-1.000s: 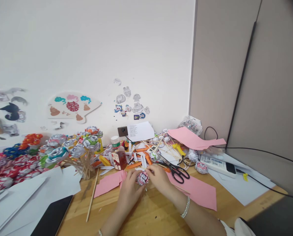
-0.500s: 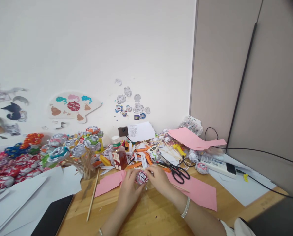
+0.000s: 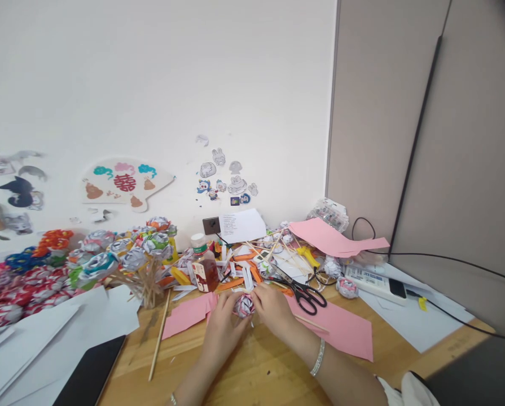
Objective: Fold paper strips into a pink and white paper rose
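Paper ball [image 3: 244, 306]: approx. round, axis unclr

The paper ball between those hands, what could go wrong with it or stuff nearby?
The paper ball might get squashed, held in the left hand with the right hand against it. The right hand could bump the scissors close by. The bottle standing beyond the left hand might tip if nudged.

The paper ball [image 3: 244, 305] shows a differently patterned face than a second ago, and the right hand [image 3: 274, 309] has slightly shifted its fingers [image 3: 258, 299] at the ball's edge.
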Available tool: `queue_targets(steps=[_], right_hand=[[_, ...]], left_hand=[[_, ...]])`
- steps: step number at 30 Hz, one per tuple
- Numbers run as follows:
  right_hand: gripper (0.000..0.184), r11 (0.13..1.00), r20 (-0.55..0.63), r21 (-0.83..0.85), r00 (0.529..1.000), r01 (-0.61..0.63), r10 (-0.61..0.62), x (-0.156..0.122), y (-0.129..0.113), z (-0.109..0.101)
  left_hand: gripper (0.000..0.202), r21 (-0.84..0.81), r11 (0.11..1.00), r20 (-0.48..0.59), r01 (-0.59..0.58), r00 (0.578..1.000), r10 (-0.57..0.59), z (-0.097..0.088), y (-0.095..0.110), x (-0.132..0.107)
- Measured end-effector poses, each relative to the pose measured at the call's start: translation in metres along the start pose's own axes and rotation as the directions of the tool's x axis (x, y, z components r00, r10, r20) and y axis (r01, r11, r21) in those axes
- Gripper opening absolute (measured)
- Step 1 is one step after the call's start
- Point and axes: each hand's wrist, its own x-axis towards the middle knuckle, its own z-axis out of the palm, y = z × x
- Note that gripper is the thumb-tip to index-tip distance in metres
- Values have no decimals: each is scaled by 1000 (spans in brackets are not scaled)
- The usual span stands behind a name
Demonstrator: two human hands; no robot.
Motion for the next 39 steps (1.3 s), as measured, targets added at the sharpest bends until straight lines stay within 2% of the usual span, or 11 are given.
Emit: queue_targets(steps=[5, 10, 21, 29, 39], right_hand=[[28, 999, 21, -39, 1000, -8, 8, 0, -1, -2], [17, 999, 20, -19, 999, -26, 26, -1, 1, -1], [17, 964, 130, -244, 988, 107, -77, 3, 1, -4], [13, 973, 80, -193, 990, 129, -115, 1, 5, 2], [12, 954, 194, -257, 975, 154, -105, 2, 3, -5]], left_hand=[[37, 1, 1000, -2, -20, 1000, 20, 0, 0, 0], [37, 6, 1000, 14, -27, 1000, 26, -1, 0, 0], [36, 39, 999, 0, -22, 1000, 22, 0, -1, -1], [38, 45, 998, 7, -37, 999, 36, -1, -2, -1], [36, 55, 997, -13, -54, 998, 55, 0, -4, -2]])
